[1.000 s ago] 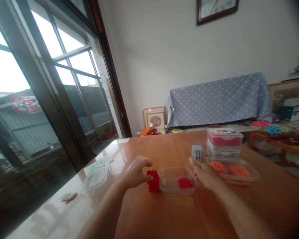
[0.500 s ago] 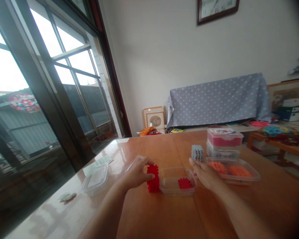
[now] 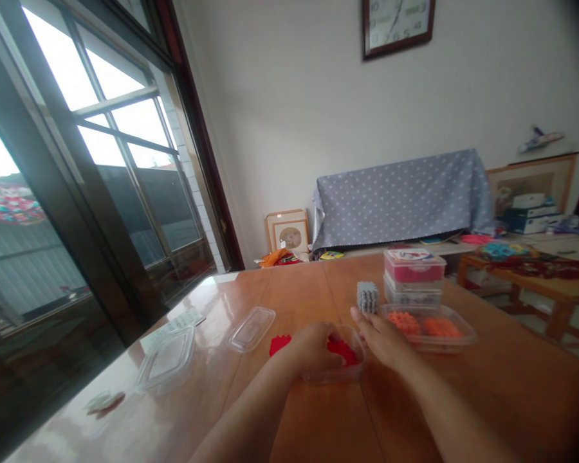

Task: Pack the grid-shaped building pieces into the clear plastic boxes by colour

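Note:
My left hand (image 3: 313, 347) reaches into a clear plastic container (image 3: 330, 375), its fingers bent round a red notched-edge piece (image 3: 342, 352). How many red pieces lie under those fingers is hidden. Left of the wrist, another red notched piece (image 3: 280, 343) stands on the table, partly covered by the hand. My right hand (image 3: 381, 337) is at the container's right side with fingers stretched out and nothing in them. Just beyond its fingertips stands a grey block of notched pieces (image 3: 367, 296).
A clear container with orange pieces (image 3: 441, 326) sits to the right, behind it a stacked pair of boxes (image 3: 413, 270). Leftward on the wooden table (image 3: 251, 392) lie a clear lid (image 3: 251, 328), another clear container (image 3: 168, 360) and a small pale object (image 3: 105, 403).
My left hand has moved right, from the upright red stack into the container, taking red with it. Less red stands at the left. My right hand stays beside the container; the view has shifted.

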The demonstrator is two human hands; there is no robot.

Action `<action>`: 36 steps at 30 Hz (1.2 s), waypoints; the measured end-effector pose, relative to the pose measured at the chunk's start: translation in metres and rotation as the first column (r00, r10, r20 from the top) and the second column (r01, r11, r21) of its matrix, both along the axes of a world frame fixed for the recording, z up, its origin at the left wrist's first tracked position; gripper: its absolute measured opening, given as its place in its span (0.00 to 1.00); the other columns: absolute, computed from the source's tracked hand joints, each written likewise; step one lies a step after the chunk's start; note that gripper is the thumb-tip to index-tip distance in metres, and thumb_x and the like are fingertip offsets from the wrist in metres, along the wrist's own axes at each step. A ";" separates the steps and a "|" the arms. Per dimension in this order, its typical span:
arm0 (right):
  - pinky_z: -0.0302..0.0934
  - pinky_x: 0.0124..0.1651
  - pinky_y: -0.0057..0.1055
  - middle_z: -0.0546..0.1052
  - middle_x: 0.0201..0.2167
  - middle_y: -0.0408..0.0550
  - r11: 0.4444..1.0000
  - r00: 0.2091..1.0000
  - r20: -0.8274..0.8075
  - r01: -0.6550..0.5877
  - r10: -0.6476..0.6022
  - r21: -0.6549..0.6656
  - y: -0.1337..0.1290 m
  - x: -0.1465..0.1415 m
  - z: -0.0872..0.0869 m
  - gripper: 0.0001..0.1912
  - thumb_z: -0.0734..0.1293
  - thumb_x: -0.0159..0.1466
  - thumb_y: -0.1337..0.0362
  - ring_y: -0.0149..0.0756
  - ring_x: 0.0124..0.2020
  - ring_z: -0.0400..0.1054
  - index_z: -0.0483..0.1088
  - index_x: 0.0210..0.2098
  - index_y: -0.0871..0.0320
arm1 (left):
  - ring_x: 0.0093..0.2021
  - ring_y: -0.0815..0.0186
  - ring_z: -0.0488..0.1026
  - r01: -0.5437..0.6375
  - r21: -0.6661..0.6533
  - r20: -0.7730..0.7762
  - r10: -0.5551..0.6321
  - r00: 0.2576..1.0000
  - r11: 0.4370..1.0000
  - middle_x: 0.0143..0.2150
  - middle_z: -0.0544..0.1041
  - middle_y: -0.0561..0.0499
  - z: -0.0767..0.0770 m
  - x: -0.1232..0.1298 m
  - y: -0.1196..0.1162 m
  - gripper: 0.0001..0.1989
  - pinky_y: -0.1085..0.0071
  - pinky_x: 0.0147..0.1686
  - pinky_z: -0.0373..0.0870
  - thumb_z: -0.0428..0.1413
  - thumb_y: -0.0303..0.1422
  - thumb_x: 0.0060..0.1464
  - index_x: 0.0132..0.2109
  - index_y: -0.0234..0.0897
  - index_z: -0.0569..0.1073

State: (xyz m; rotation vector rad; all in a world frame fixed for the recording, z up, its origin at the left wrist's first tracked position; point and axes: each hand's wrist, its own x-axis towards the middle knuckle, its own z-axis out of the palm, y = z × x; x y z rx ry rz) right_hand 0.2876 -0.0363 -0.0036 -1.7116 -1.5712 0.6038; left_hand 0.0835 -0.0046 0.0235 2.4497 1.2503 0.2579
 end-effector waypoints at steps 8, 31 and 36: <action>0.58 0.34 0.31 0.78 0.27 0.48 1.000 1.000 0.012 0.003 -0.003 0.009 -0.001 0.001 0.003 0.36 0.47 0.67 0.34 0.40 0.31 0.72 0.71 0.29 0.54 | 0.37 0.62 0.74 -0.007 -0.043 0.027 0.008 1.000 0.999 0.43 0.79 0.49 -0.012 0.006 0.007 0.22 0.71 0.33 0.66 0.63 0.41 0.46 0.49 0.43 0.75; 0.61 0.43 0.33 0.81 0.44 0.54 1.000 0.995 0.103 -0.010 0.012 -0.021 0.007 0.005 -0.016 0.21 0.62 0.66 0.51 0.44 0.46 0.75 0.75 0.49 0.56 | 0.36 0.61 0.76 -0.007 -0.077 -0.019 0.006 1.000 0.997 0.38 0.82 0.50 -0.016 0.003 0.006 0.18 0.73 0.29 0.63 0.57 0.31 0.46 0.46 0.44 0.79; 0.61 0.42 0.33 0.81 0.43 0.54 1.000 0.992 0.129 -0.010 0.012 -0.014 0.007 0.005 -0.017 0.23 0.61 0.67 0.49 0.44 0.44 0.75 0.74 0.51 0.57 | 0.36 0.62 0.76 -0.015 -0.057 0.014 0.016 1.000 0.998 0.38 0.81 0.50 -0.007 0.003 0.002 0.17 0.73 0.30 0.65 0.54 0.28 0.49 0.46 0.41 0.78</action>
